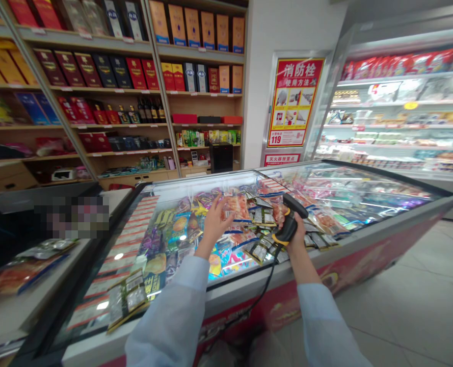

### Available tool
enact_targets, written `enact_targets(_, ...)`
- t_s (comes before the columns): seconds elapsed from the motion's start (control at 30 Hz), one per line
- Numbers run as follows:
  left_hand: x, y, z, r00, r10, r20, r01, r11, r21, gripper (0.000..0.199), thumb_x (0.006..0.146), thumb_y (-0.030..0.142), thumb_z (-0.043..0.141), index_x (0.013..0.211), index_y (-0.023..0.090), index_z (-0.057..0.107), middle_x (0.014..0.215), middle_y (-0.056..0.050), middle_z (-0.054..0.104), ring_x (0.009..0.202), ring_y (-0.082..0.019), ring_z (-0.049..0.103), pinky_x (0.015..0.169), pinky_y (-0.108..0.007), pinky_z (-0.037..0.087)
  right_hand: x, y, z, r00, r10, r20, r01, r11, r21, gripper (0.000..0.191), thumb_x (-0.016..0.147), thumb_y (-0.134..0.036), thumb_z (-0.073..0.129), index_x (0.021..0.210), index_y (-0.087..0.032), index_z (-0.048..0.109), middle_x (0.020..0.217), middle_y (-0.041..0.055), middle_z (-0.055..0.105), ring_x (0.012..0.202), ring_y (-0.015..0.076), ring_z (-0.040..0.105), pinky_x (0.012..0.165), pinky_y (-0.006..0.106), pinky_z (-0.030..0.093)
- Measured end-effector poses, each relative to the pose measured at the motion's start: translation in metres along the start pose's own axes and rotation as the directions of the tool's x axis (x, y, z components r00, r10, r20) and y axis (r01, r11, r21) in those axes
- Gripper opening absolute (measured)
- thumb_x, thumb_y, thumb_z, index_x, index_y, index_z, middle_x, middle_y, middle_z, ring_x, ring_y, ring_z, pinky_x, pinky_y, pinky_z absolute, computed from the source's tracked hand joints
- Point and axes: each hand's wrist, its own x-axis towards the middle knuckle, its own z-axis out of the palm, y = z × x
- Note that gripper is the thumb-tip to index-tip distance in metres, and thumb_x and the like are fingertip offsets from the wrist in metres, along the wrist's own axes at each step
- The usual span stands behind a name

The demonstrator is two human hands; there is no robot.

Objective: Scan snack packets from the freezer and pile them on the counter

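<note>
Clearly, the fingers of the right hand (295,233) are closed round the grip of a black and yellow handheld scanner (286,234), whose wide black head sticks up above them. A dark cable (267,281) runs down from the grip, below those fingers, across the front of the chest freezer (367,243).

The left hand (214,222) is empty, its fingers spread and slightly curved above the freezer's glass top. Just beside its fingertips lies a clear pack of reddish food (237,207) with a blue edge; whether they touch it, I cannot tell. More such packs, mixed with green and silver packets (263,215), spread over the glass between the two hands and on past the right fingers. Beneath the glass, colourful frozen goods (180,224) show to the left of the left fingers. Well apart from them, nearer the body, a green and silver bundle (127,296) rests at the freezer's near left corner.

Farther left of the fingers, a counter (18,311) bears similar packs. Beyond the fingertips stand shelves of boxed goods (201,53), a red and yellow poster (295,102) and, to the right, a lit refrigerated display (398,122).
</note>
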Motion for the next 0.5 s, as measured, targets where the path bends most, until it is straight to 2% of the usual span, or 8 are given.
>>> enact_targets(0.1,0.0003,0.0008,-0.0019,1.0,0.004,-0.002,-0.004,1.0,-0.009,0.043,0.088,0.036,0.056,0.129,0.024,0.054,0.147,-0.011,0.04,0.132,-0.027,0.044,0.109,-0.043,0.037,0.0,-0.0003,-0.0003,1.0,0.004,0.014,-0.004,1.0,0.005,0.034,0.069,-0.051,0.068,0.081,-0.02,0.061,0.058,-0.0037,0.055,0.045,0.0089,0.05,0.041,0.018,0.044)
enact_targets(0.23,0.0001,0.0013,-0.0018,0.999,0.035,0.027,-0.036,0.999,0.028,0.044,0.086,0.036,0.058,0.128,0.024,0.055,0.149,-0.011,0.039,0.133,-0.027,0.042,0.11,-0.043,0.036,0.0003,-0.0006,-0.0013,1.0,0.004,0.01,-0.004,1.0,-0.007,0.034,0.069,-0.051,0.068,0.083,-0.021,0.06,0.058,-0.0036,0.055,0.046,0.0097,0.05,0.041,0.019,0.044)
enact_targets(0.4,-0.0013,0.005,-0.0012,0.983,0.139,0.117,-0.151,0.983,0.103,0.057,0.074,0.041,0.071,0.127,0.026,0.057,0.153,-0.011,0.032,0.136,-0.033,0.037,0.111,-0.049,0.031,0.0005,-0.001,-0.0006,1.0,0.009,0.0,-0.009,1.0,0.0,0.035,0.069,-0.051,0.067,0.084,-0.02,0.061,0.059,-0.0031,0.055,0.045,0.0096,0.049,0.041,0.019,0.044)
enact_targets(0.5,-0.0026,0.0073,-0.0009,0.968,0.156,0.195,-0.19,0.968,0.167,0.059,0.071,0.044,0.074,0.126,0.028,0.058,0.154,-0.009,0.029,0.138,-0.035,0.032,0.112,-0.053,0.028,0.001,-0.0007,0.0,1.0,-0.005,-0.003,0.005,1.0,-0.007,0.034,0.069,-0.051,0.066,0.082,-0.02,0.061,0.058,-0.0031,0.055,0.044,0.0098,0.048,0.039,0.02,0.044)
